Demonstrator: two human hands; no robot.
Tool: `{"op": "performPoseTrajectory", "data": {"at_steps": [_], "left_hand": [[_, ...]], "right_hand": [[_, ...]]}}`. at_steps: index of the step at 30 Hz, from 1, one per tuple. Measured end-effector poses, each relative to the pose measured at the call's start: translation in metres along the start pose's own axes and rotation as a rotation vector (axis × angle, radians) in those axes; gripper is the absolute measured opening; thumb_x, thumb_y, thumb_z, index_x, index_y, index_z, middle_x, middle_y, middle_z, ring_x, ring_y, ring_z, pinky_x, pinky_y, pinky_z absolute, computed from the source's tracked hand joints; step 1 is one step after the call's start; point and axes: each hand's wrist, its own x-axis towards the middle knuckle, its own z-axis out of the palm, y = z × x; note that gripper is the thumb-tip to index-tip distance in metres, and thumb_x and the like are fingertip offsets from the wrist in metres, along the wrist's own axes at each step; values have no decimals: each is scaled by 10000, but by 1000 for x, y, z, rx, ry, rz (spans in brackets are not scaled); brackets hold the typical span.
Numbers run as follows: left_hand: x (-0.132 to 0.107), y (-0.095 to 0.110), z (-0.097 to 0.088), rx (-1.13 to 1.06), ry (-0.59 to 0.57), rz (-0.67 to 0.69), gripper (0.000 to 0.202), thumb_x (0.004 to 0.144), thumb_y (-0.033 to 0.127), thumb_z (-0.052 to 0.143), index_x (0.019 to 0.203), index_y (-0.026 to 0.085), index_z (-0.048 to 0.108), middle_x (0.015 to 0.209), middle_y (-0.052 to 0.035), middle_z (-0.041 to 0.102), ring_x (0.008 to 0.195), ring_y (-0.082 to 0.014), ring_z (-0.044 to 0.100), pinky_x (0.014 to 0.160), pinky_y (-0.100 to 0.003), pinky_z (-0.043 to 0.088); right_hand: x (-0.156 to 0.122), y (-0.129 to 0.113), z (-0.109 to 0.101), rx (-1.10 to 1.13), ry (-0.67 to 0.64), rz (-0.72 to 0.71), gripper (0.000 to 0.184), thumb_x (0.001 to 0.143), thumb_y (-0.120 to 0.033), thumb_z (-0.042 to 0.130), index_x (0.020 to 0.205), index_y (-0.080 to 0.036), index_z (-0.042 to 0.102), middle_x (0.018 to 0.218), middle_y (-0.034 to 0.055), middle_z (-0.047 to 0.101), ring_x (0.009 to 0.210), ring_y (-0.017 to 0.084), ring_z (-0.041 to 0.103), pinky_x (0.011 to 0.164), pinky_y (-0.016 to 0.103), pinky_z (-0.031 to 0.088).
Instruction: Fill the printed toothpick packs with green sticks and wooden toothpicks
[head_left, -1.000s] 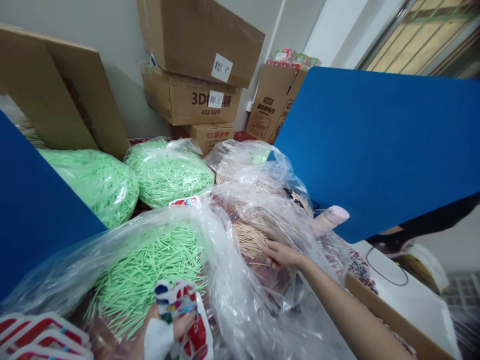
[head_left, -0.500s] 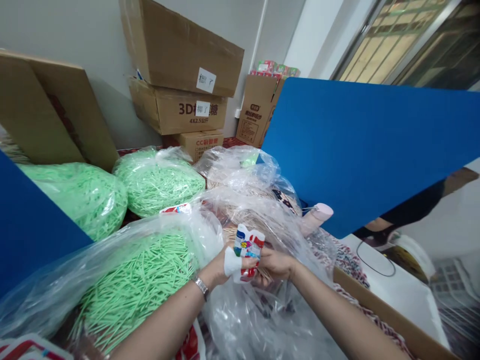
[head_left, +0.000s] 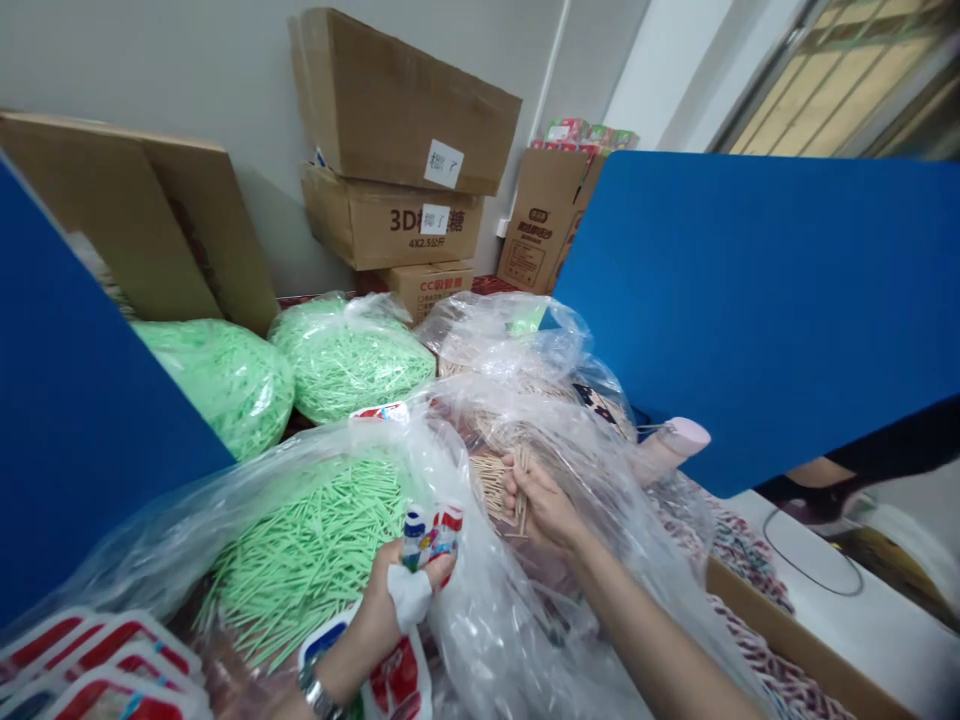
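Observation:
My left hand (head_left: 379, 600) is closed around a small printed plastic pouch (head_left: 433, 535), white with red and blue. Something white (head_left: 409, 592) wraps the thumb area of that hand. In my right hand (head_left: 546, 508) is a small bunch of thin beige sticks (head_left: 523, 478), held upright in a closed grip. Just left of it, more beige sticks (head_left: 489, 485) lie in an open clear plastic bag (head_left: 480, 570). Beneath and left of my left hand spreads a heap of thin green sticks (head_left: 315, 545) in another clear bag.
Printed pouches (head_left: 112, 670) lie in a stack at the lower left. Blue panels (head_left: 750, 300) stand on both sides. Behind are full bags of green sticks (head_left: 352, 370) and stacked cardboard boxes (head_left: 405, 110). A pink cylinder (head_left: 675, 445) leans at right, near another person's arm (head_left: 814, 475).
My hands have separated. The left hand has drawn down and left with the pouch, while the right is now up at the beige sticks with a bunch in its grip. The view has shifted left.

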Motion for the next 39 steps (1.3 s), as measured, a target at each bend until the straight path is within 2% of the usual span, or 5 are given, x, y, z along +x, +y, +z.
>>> {"op": "performPoseTrajectory", "data": {"at_steps": [11,19,27,35,39], "left_hand": [[-27,-4,-14,293,139,238,255,783,307,664,626,170,518,639,27,455,605,-138,445,579,-245,375],[-31,6,-26,393,191,379,267,828,248,612,614,187,465,647,28,457,608,-141,454,596,-244,375],[-33,14,-45,408,161,412,274,823,213,630,610,189,459,639,40,443,598,-131,444,581,-231,352],[-47,3,-58,321,143,229,204,755,215,684,701,184,490,652,43,472,599,-128,427,567,-222,363],[-66,-8,-67,340,112,179,170,708,192,701,742,173,535,681,27,530,637,-145,470,591,-225,391]], "right_hand": [[-33,2,118,-143,-61,-643,103,983,-329,394,1003,-260,468,764,-40,540,791,135,612,885,392,461],[-30,27,128,-495,-78,-759,179,990,-302,338,956,-243,504,903,22,570,1093,190,536,1018,436,364],[-29,28,109,-767,-233,-733,506,966,-424,355,1428,-235,273,1455,121,369,1355,256,332,1115,494,262],[-23,17,113,-1119,-481,-817,464,945,-447,412,1352,-224,431,1278,130,564,1183,255,512,1008,445,384],[-26,40,119,-1238,-627,-925,361,876,-540,514,828,-199,622,687,40,636,664,182,566,698,320,426]]}}
